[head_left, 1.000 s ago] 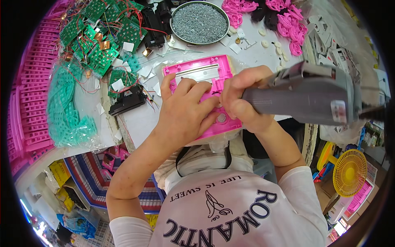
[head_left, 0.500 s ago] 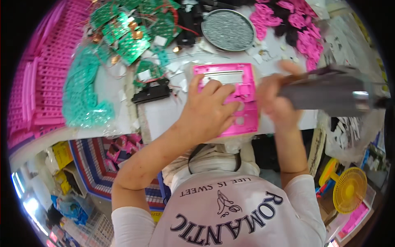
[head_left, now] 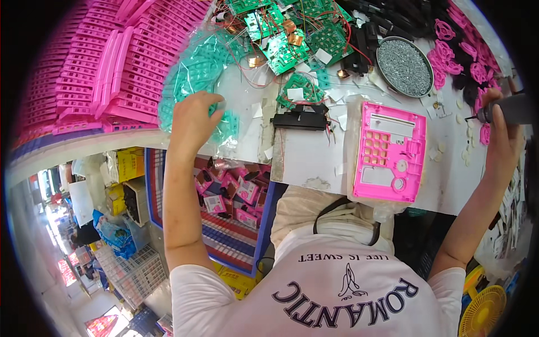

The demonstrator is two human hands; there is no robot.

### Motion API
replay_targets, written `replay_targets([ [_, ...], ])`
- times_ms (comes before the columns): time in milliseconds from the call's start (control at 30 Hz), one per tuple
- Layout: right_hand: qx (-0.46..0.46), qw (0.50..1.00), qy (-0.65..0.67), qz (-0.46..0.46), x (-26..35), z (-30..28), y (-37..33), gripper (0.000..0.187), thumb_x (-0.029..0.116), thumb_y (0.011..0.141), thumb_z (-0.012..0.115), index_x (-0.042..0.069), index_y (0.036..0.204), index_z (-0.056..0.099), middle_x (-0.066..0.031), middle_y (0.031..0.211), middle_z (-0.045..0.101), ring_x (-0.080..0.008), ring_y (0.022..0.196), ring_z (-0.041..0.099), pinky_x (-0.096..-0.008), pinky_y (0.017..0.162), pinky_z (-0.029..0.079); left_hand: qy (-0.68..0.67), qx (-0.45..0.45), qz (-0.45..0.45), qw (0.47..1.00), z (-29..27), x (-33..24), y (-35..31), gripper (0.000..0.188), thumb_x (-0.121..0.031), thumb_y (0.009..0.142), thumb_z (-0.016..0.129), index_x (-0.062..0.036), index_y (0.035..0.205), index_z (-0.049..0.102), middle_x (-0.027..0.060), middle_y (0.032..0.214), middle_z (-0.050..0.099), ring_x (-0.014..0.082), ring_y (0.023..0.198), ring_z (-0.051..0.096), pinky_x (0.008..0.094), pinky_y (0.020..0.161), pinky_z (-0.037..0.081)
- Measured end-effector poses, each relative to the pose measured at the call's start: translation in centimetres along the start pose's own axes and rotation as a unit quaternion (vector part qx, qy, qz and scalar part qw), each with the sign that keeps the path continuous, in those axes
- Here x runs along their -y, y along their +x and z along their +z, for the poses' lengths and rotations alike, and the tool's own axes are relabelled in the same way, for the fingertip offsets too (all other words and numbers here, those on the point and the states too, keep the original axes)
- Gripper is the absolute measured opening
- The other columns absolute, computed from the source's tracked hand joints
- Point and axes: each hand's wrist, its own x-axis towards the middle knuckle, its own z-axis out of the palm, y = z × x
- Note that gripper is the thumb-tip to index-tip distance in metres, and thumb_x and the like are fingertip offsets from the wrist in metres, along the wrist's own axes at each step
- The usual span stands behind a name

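My left hand [head_left: 195, 119] hovers at or touches the clear bag of teal pieces [head_left: 193, 64], its fingers curled with thumb and forefinger close together. What they hold, if anything, I cannot make out. Far to the right, my right hand [head_left: 501, 137] grips a dark grey electric screwdriver [head_left: 514, 109], whose thin bit points left. Between the hands lies a pink plastic housing [head_left: 412, 163], open side up on a wrapped pad, with a square-holed grid and two round holes. Neither hand touches it.
Pink housings [head_left: 137, 62] are stacked at left. Green circuit boards [head_left: 281, 53] with wires lie at the back, near a black part [head_left: 300, 119] and a round tray of screws [head_left: 400, 40]. Pink cord bundles [head_left: 446, 53] sit at right. Below stands a striped basket [head_left: 224, 238].
My left hand has left the pink housing and reached the teal bag. The screwdriver in my right hand has moved away from the housing to the right. The whole view has swung left.
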Motion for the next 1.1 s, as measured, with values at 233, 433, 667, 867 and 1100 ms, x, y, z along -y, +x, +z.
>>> replay_targets([
  [233,0.002,0.998,0.056,0.011,-0.2,0.4,0.3,0.032,0.011,0.103,0.059,-0.003,0.132,0.058,-0.01,0.118,0.068,-0.0169,0.108,0.064,-0.0327,0.103,0.047,0.14,0.126,0.058,0.98,-1.1,-1.2,0.6,0.023,-0.011,0.079,0.078,-0.006,0.101,0.075,0.0112,0.103,0.072,0.0306,0.087,0.069,0.0427,0.079,0.05],
  [433,-0.099,0.994,-0.029,-0.037,1.1,0.8,-0.3,0.04,0.003,0.1,0.061,-0.005,0.138,0.052,-0.0161,0.126,0.064,-0.0215,0.117,0.062,-0.0363,0.106,0.047,0.027,0.084,0.076,0.993,-2.4,-0.7,1.8,0.022,-0.014,0.079,0.079,-0.0047,0.098,0.075,0.0119,0.092,0.072,0.0264,0.079,0.067,0.0396,0.072,0.05],
  [667,-0.225,0.952,-0.022,-0.208,6.0,5.5,-5.3,0.049,-0.006,0.088,0.067,-0.004,0.134,0.053,-0.0211,0.128,0.06,-0.0341,0.12,0.06,-0.0469,0.106,0.047,-0.254,-0.176,-0.072,0.948,-1.7,-3.5,1.2,0.021,-0.022,0.092,0.075,-0.0016,0.093,0.069,0.0064,0.073,0.068,0.0144,0.055,0.058,0.0286,0.054,0.046],
  [867,0.135,0.975,0.013,-0.178,11.2,14.6,-7.7,0.056,0.013,0.063,0.087,0.01,0.114,0.064,-0.0127,0.113,0.061,-0.0343,0.1,0.059,-0.0439,0.087,0.049,-0.684,0.041,-0.148,0.713,1.0,-11.3,-1.1,0.015,-0.017,0.097,0.068,-0.0046,0.095,0.061,0.0023,0.073,0.064,0.01,0.058,0.056,0.0239,0.052,0.041],
  [1100,0.219,0.967,0.036,-0.122,8.8,14.2,-7.5,0.027,0.008,0.08,0.081,0.005,0.104,0.069,-0.0071,0.096,0.066,-0.0186,0.077,0.064,-0.0304,0.064,0.051,-0.751,0.141,-0.053,0.642,2.3,-18.1,-5.6,0.019,-0.014,0.102,0.06,0.0012,0.113,0.063,0.0093,0.102,0.07,0.0144,0.092,0.062,0.0322,0.086,0.05],
])
